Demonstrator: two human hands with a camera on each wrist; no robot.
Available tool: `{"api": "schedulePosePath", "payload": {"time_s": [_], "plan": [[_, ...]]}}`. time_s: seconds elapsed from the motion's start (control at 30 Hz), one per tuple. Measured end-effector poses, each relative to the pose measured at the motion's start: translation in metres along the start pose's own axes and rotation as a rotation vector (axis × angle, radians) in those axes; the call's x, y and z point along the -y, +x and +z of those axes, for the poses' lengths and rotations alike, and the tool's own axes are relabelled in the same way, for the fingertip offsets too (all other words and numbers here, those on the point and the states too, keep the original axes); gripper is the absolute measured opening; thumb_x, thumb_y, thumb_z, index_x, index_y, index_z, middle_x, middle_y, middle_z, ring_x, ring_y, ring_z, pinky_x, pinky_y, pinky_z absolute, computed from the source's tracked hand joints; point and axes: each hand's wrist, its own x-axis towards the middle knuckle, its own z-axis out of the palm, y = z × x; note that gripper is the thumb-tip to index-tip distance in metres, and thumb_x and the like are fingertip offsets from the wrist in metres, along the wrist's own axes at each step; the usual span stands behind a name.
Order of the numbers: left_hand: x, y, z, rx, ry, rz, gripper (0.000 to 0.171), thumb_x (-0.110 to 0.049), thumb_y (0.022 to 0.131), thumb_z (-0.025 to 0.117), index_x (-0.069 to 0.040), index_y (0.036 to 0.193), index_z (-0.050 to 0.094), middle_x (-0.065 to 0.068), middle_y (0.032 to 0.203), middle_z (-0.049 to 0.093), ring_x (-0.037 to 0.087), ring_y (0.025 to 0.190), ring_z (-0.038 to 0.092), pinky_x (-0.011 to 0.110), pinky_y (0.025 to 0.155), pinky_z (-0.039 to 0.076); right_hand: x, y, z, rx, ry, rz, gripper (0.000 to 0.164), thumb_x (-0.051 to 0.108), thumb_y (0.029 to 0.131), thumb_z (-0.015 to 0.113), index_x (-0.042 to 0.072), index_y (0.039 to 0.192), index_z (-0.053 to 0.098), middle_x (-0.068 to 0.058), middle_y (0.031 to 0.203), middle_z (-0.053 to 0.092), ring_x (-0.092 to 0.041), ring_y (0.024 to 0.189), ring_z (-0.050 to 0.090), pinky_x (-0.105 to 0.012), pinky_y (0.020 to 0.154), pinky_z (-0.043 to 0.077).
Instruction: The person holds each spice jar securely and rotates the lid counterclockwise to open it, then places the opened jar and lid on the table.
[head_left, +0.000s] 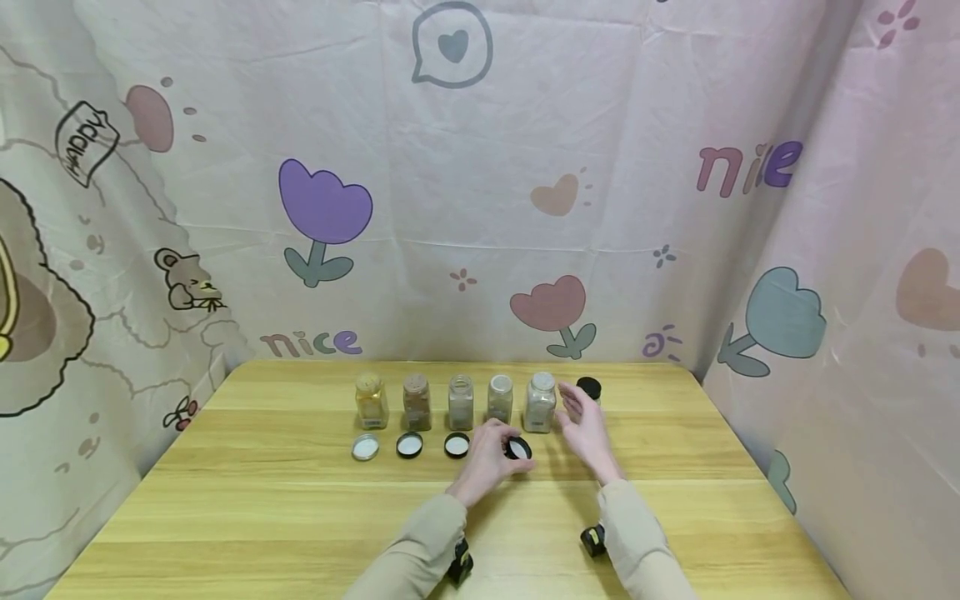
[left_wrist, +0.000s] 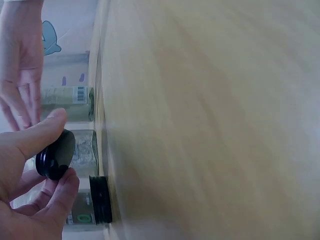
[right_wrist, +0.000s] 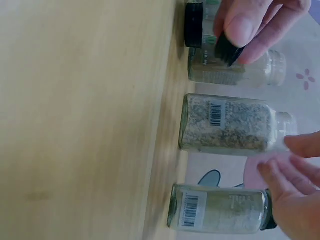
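Note:
My left hand (head_left: 486, 462) pinches a black lid (head_left: 518, 448) between thumb and fingers, its pale inside turned up, just above the table. In the left wrist view, the lid (left_wrist: 56, 155) shows its dark top. My right hand (head_left: 588, 433) is raised at the right end of a row of glass spice jars, fingers spread and holding nothing. Its thumb is close to the mouth of an uncapped jar of speckled seasoning (right_wrist: 230, 125); whether they touch I cannot tell. Beside its fingers stands a jar with a black cap (head_left: 588, 387), partly hidden by the hand.
Left of these stand more uncapped jars, among them a yellow one (head_left: 371, 404), a brown one (head_left: 417, 404) and a grey one (head_left: 461, 407). In front lie a clear-rimmed lid (head_left: 365, 447) and black lids (head_left: 409, 445). A patterned curtain (head_left: 450, 208) hangs behind the wooden table (head_left: 300, 517).

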Motion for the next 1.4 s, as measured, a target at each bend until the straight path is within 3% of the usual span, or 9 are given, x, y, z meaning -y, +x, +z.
{"api": "schedulePosePath", "payload": {"time_s": [0.13,0.27,0.37,0.57,0.8,0.97,1.2,1.3,1.4], "plan": [[-0.004,0.005,0.005,0.025,0.043,-0.003,0.047,-0.019,0.07,0.092,0.0,0.109,0.074,0.008,0.1,0.068,0.021,0.092,0.061,0.029,0.081,0.052,0.001,-0.002,-0.006,-0.103,0.076,-0.083,0.037,-0.014,0.092,0.059,-0.012,0.129,0.056,-0.033,0.125,0.063,-0.043,0.118,0.064,-0.03,0.105,0.054],[-0.008,0.009,0.01,0.049,0.071,-0.025,0.048,-0.019,0.071,0.09,0.0,0.112,0.073,0.01,0.106,0.069,0.024,0.099,0.063,0.034,0.088,0.057,0.003,-0.004,-0.011,-0.222,0.149,-0.12,0.03,-0.013,0.091,0.061,-0.011,0.12,0.061,-0.034,0.111,0.066,-0.017,0.098,0.072,-0.012,0.09,0.056],[-0.01,0.011,0.012,0.062,0.089,-0.022,0.049,-0.02,0.073,0.09,0.0,0.114,0.072,0.012,0.11,0.07,0.026,0.102,0.065,0.038,0.091,0.058,0.002,-0.005,-0.015,-0.303,0.237,-0.148,0.026,-0.017,0.09,0.059,-0.015,0.116,0.062,-0.035,0.102,0.065,-0.003,0.086,0.068,-0.012,0.083,0.059],[-0.01,0.012,0.017,0.051,0.15,0.004,0.048,-0.023,0.075,0.088,-0.002,0.116,0.071,0.012,0.114,0.073,0.028,0.107,0.066,0.042,0.095,0.056,-0.001,-0.002,-0.023,-0.423,0.366,-0.242,0.022,-0.021,0.089,0.055,-0.023,0.11,0.059,-0.015,0.087,0.066,-0.004,0.077,0.068,-0.019,0.074,0.062],[-0.008,0.014,0.022,0.006,0.289,0.059,0.043,-0.026,0.076,0.088,-0.006,0.111,0.074,0.008,0.106,0.078,0.026,0.103,0.067,0.041,0.093,0.054,-0.005,0.001,-0.029,-0.54,0.395,-0.239,0.023,-0.02,0.089,0.054,-0.023,0.112,0.057,0.0,0.088,0.065,-0.004,0.078,0.065,-0.015,0.073,0.06],[-0.01,0.015,0.023,0.008,0.347,0.042,0.045,-0.029,0.075,0.088,-0.007,0.112,0.074,0.007,0.108,0.078,0.025,0.104,0.066,0.043,0.102,0.051,-0.009,0.003,-0.032,-0.589,0.398,-0.221,0.027,-0.02,0.088,0.054,-0.024,0.115,0.056,-0.001,0.094,0.063,-0.004,0.086,0.062,-0.01,0.077,0.057],[-0.012,0.017,0.026,-0.002,0.426,0.022,0.043,-0.032,0.073,0.089,-0.009,0.107,0.075,0.005,0.103,0.078,0.023,0.1,0.064,0.042,0.101,0.049,-0.014,0.006,-0.036,-0.593,0.351,-0.181,0.03,-0.019,0.088,0.056,-0.02,0.117,0.057,-0.002,0.101,0.063,-0.004,0.095,0.06,-0.009,0.085,0.054],[-0.012,0.018,0.028,-0.007,0.436,0.014,0.042,-0.031,0.073,0.09,-0.01,0.106,0.075,0.006,0.101,0.078,0.023,0.099,0.064,0.041,0.1,0.049,-0.019,0.008,-0.038,-0.501,0.316,-0.124,0.04,-0.017,0.088,0.059,-0.014,0.127,0.055,-0.001,0.115,0.06,-0.005,0.105,0.056,-0.015,0.093,0.052],[-0.012,0.018,0.03,-0.014,0.443,0.015,0.042,-0.03,0.073,0.09,-0.01,0.106,0.075,0.007,0.099,0.078,0.024,0.098,0.064,0.04,0.098,0.051,-0.023,0.009,-0.041,-0.355,0.273,-0.045,0.057,-0.013,0.088,0.062,-0.004,0.142,0.046,-0.006,0.135,0.051,-0.011,0.121,0.047,-0.03,0.107,0.046]]}}
